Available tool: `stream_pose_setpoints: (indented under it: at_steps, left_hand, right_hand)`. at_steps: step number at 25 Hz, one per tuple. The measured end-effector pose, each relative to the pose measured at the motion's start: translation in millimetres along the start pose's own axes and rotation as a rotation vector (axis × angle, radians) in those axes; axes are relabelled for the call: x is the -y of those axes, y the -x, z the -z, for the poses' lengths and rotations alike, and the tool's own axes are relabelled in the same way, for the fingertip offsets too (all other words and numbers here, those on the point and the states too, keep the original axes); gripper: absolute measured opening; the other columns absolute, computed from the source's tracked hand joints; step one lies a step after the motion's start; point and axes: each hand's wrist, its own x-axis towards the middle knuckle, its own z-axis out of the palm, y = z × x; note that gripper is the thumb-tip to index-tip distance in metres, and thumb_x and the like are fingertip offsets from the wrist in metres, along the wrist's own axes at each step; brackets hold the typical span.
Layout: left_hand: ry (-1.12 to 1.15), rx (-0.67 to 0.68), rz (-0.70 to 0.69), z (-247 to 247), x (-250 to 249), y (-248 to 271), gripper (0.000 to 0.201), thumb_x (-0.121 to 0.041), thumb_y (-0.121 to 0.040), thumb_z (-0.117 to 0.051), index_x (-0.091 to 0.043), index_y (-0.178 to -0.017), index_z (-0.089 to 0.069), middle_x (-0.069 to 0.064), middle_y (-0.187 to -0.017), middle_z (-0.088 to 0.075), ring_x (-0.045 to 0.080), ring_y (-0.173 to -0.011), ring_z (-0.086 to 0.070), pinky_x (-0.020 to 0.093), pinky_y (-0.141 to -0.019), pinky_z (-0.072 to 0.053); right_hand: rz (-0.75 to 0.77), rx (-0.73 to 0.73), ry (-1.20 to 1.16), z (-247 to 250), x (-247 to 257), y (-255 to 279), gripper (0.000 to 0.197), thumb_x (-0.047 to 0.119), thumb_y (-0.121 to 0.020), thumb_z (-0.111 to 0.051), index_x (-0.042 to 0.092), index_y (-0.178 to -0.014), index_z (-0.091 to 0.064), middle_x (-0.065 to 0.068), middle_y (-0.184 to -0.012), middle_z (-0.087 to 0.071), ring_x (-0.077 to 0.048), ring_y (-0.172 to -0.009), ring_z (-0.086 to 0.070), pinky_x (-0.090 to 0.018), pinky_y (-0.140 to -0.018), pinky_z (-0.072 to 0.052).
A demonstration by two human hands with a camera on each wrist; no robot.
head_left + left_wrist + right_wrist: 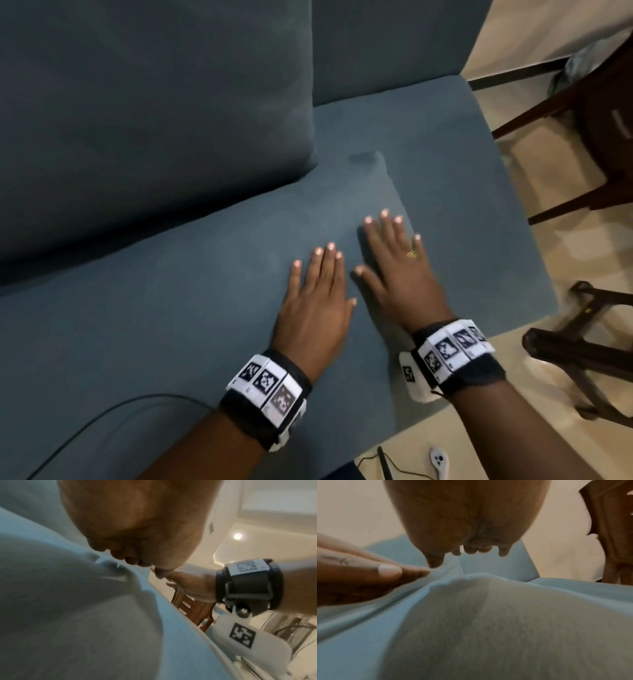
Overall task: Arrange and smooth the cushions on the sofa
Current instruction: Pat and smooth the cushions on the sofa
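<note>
A blue-grey seat cushion point(171, 308) lies across the sofa, its right corner raised over the seat base point(462, 192). My left hand point(318, 291) lies flat on it, fingers straight and together. Just to the right, my right hand point(394, 253) presses the cushion with fingers spread, a ring on one finger. A back cushion point(154, 120) leans upright at the left, a second one point(394, 44) behind it. In the left wrist view my left hand point(137, 527) rests on the pale fabric point(68, 615). The right wrist view shows my right hand point(471, 520) over the cushion point(488, 628).
Dark wooden chairs point(582, 137) stand on the tiled floor to the right of the sofa, one point(589, 349) close to the front corner. A black cable point(85, 425) crosses the cushion at the lower left. A small white device point(437, 459) and a cable lie on the floor in front.
</note>
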Motion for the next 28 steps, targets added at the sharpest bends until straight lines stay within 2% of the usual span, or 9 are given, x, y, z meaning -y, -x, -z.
stream_pose_setpoints:
  at_steps: [2,6,9,13,16,19,24,26,28]
  left_hand:
    - [0.026,-0.022,-0.040,1,-17,-14,0.070,-0.040,-0.105,-0.033,-0.003,-0.160,-0.011,0.015,-0.168,-0.004,0.031,-0.156,-0.005,0.052,-0.125,-0.007]
    - [-0.045,0.037,-0.072,-2,-44,-24,0.075,-0.046,-0.102,-0.049,-0.008,-0.159,-0.021,0.009,-0.168,-0.012,0.025,-0.155,-0.014,0.054,-0.124,-0.012]
    - [0.005,-0.043,-0.068,2,-54,-24,0.070,-0.040,-0.106,-0.030,-0.004,-0.160,-0.005,0.012,-0.169,0.005,0.030,-0.156,0.001,0.052,-0.125,-0.002]
    - [-0.092,0.065,-0.082,-19,-53,-8,0.080,-0.047,-0.100,-0.052,-0.005,-0.159,-0.019,0.012,-0.168,-0.009,0.026,-0.155,-0.015,0.049,-0.125,-0.013]
    - [-0.033,-0.009,-0.089,-10,-59,1,0.075,-0.043,-0.105,-0.033,-0.002,-0.160,-0.002,0.016,-0.168,0.002,0.032,-0.156,0.000,0.051,-0.125,-0.005]
    - [-0.102,0.033,-0.089,-19,-60,29,0.080,-0.043,-0.101,-0.051,-0.002,-0.159,-0.013,0.015,-0.168,0.001,0.031,-0.156,-0.009,0.051,-0.125,-0.012]
    - [-0.063,-0.037,-0.024,-19,-43,59,0.070,-0.041,-0.106,-0.031,-0.006,-0.160,-0.004,0.011,-0.169,0.005,0.029,-0.156,0.001,0.059,-0.124,-0.002]
    - [-0.086,-0.005,-0.005,-24,-30,87,0.077,-0.045,-0.102,-0.050,-0.006,-0.159,-0.018,0.010,-0.168,0.000,0.028,-0.155,-0.012,0.060,-0.122,-0.012]
    - [-0.072,-0.025,-0.035,-30,-17,118,0.079,-0.047,-0.100,-0.054,-0.006,-0.159,-0.021,0.012,-0.168,-0.005,0.030,-0.155,-0.015,0.059,-0.122,-0.014]
  right_hand:
    - [-0.055,-0.140,-0.069,6,-18,-1,0.068,0.041,-0.103,-0.041,0.019,-0.162,-0.015,-0.002,-0.168,0.003,-0.029,-0.157,-0.001,-0.053,-0.125,-0.015]
    - [-0.205,0.054,-0.193,5,-40,7,0.069,0.050,-0.104,-0.040,0.029,-0.162,-0.009,0.002,-0.171,0.001,-0.025,-0.157,-0.007,-0.057,-0.120,-0.026]
    - [-0.202,-0.247,-0.303,9,-54,21,0.068,0.038,-0.106,-0.045,0.024,-0.163,-0.011,0.011,-0.166,0.013,-0.020,-0.157,0.003,-0.042,-0.123,-0.017]
    - [-0.253,0.105,-0.323,-19,-51,46,0.077,0.047,-0.104,-0.044,0.023,-0.162,0.000,0.002,-0.168,0.015,-0.026,-0.157,0.007,-0.052,-0.125,-0.013]
    - [-0.203,-0.211,-0.386,-5,-51,57,0.076,0.039,-0.104,-0.049,0.022,-0.163,-0.003,0.008,-0.167,0.016,-0.018,-0.157,0.009,-0.035,-0.125,-0.010]
    - [-0.093,-0.042,-0.133,-25,-33,84,0.076,0.054,-0.100,-0.028,0.022,-0.162,0.001,0.004,-0.166,0.017,-0.026,-0.157,0.005,-0.055,-0.124,-0.016]
    - [-0.057,-0.131,-0.094,-31,-4,98,0.073,0.041,-0.101,-0.039,0.016,-0.163,-0.010,-0.002,-0.167,0.008,-0.028,-0.157,0.000,-0.053,-0.125,-0.014]
    - [0.010,-0.042,0.050,-46,17,109,0.071,0.047,-0.101,-0.028,0.019,-0.163,-0.008,-0.002,-0.169,0.007,-0.029,-0.157,-0.004,-0.063,-0.119,-0.021]
    - [-0.014,-0.075,-0.034,-44,42,116,0.072,0.047,-0.101,-0.027,0.019,-0.163,-0.003,-0.001,-0.168,0.011,-0.027,-0.157,0.005,-0.060,-0.123,-0.013]
